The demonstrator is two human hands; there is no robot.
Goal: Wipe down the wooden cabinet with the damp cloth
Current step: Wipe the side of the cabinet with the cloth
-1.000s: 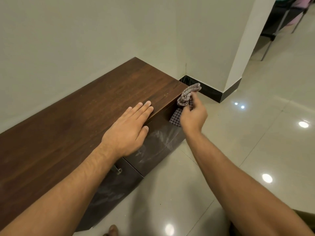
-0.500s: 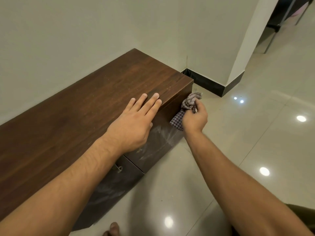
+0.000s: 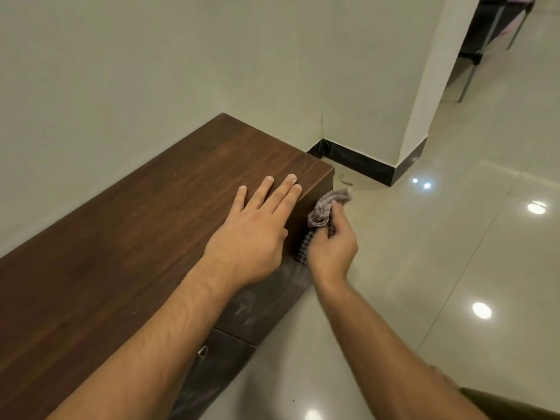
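A low, long wooden cabinet with a dark brown top runs along the wall from lower left to its far end near the corner. My left hand lies flat on the top by the front edge, fingers spread, holding nothing. My right hand grips a bunched checked cloth and presses it against the cabinet's dark front face, just below the top edge near the far end. Pale smears show on the front panel beneath my hands.
A small metal handle sits on a lower front panel. Glossy cream floor tiles spread to the right. A white pillar with black skirting stands beyond the cabinet's end, and metal furniture legs are at top right.
My right hand with the cloth has slid down from the top front corner onto the front face. My left hand stays flat on the top. The camera has tilted down a little.
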